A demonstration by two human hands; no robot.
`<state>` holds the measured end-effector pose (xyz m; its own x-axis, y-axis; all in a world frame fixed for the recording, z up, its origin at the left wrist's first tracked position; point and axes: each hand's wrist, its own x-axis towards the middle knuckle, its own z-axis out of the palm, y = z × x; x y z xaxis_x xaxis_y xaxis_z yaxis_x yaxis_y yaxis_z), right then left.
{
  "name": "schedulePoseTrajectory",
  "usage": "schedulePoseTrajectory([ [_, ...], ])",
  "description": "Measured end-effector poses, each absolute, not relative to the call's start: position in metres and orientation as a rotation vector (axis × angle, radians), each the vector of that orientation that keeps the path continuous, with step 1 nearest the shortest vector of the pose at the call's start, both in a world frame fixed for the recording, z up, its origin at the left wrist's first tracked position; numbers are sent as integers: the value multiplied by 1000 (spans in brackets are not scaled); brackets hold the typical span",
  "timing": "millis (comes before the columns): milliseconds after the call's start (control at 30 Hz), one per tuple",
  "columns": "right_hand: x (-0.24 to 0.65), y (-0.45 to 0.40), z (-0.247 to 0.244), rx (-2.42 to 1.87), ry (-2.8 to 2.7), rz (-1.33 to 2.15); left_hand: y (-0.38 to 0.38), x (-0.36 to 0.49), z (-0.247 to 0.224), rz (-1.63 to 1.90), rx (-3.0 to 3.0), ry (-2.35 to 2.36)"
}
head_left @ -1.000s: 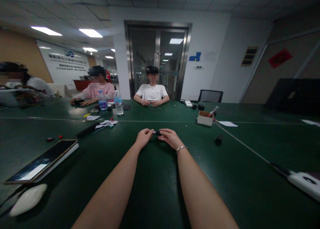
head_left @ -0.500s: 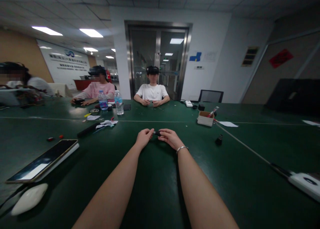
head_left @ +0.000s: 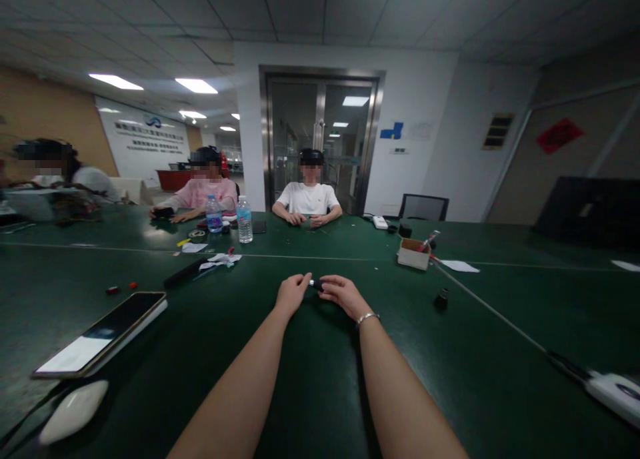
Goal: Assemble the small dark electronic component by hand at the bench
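Above the green table (head_left: 320,352), both hands meet at a small black piece (head_left: 317,285) with a silvery end. My left hand (head_left: 293,293) pinches the silvery end between thumb and fingertips. On the other side, my right hand (head_left: 345,295) has its fingers closed round the black end; a silver bracelet (head_left: 367,318) circles that wrist. The piece is small and partly hidden by the fingertips. A small black object (head_left: 441,299) stands on the table to the right of my hands.
At left lie a phone (head_left: 105,335) on a white box, a white mouse-like object (head_left: 75,411) and a black rod (head_left: 185,272). Bottles (head_left: 245,220) stand farther back. At right are an open box (head_left: 413,255) and a cabled power strip (head_left: 615,395). People sit across the table.
The view has tilted up slightly, so everything sits lower in the picture. More of the silvery end shows between my hands. Across the table, the person in white has shifted their hands.
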<state>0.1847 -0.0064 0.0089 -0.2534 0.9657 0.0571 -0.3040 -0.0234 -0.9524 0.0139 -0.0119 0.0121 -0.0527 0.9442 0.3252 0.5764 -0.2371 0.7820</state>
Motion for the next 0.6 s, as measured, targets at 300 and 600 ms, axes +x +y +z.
schedulePoseTrajectory([
  [300, 183, -8, 10, -839, -1230, 1505, -21, 13, 19, 1193, 1803, 1635],
  [600, 183, -5, 8, -830, -1219, 1507, -18, 10, 15, 1198, 1799, 1609],
])
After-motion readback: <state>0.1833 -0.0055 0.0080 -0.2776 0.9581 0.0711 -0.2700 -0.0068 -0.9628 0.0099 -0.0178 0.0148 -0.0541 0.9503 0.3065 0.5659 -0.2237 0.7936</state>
